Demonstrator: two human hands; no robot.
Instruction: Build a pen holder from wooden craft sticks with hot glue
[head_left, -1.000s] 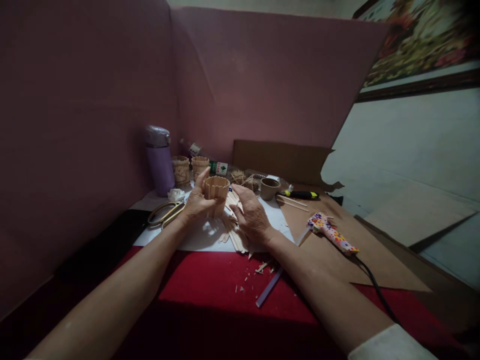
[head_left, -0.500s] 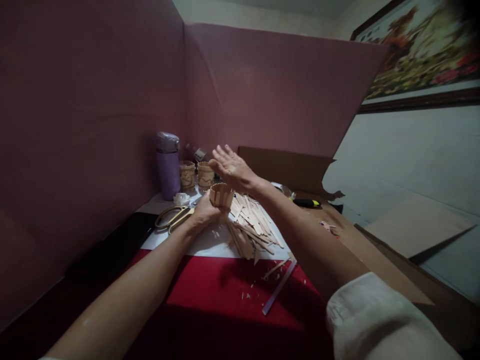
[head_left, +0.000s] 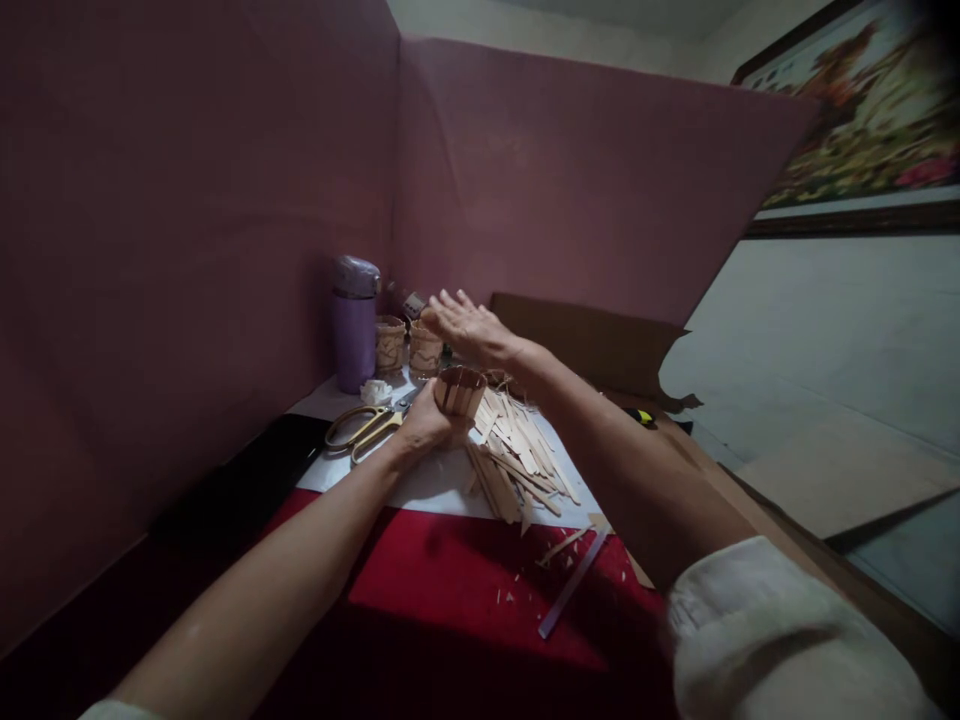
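My left hand (head_left: pixel 429 420) is closed around a small cup made of wooden sticks (head_left: pixel 460 392), its mouth tilted a little toward my right hand. Above the cup hovers my right hand (head_left: pixel 469 328), fingers stretched out and flat, apart from the cup. Just right of the cup, a loose pile of wooden craft sticks (head_left: pixel 517 450) covers part of the white paper (head_left: pixel 416 495). Gold-handled scissors (head_left: pixel 367 430) lie left of my left hand, with a white flower-shaped piece (head_left: pixel 376 391) behind them.
Two wooden cups with wavy trim, the nearer one (head_left: pixel 425 350) by my right fingertips, stand beside a purple bottle (head_left: pixel 354 330). A translucent strip (head_left: pixel 574 585) and wood scraps lie on the red cloth (head_left: pixel 435 570). A black-and-yellow tool (head_left: pixel 641 416) shows behind my right forearm.
The view has turned slightly left, so everything sits farther right. The cup in my left hand has tilted, showing more of its inside. My right hand stays flat above it.
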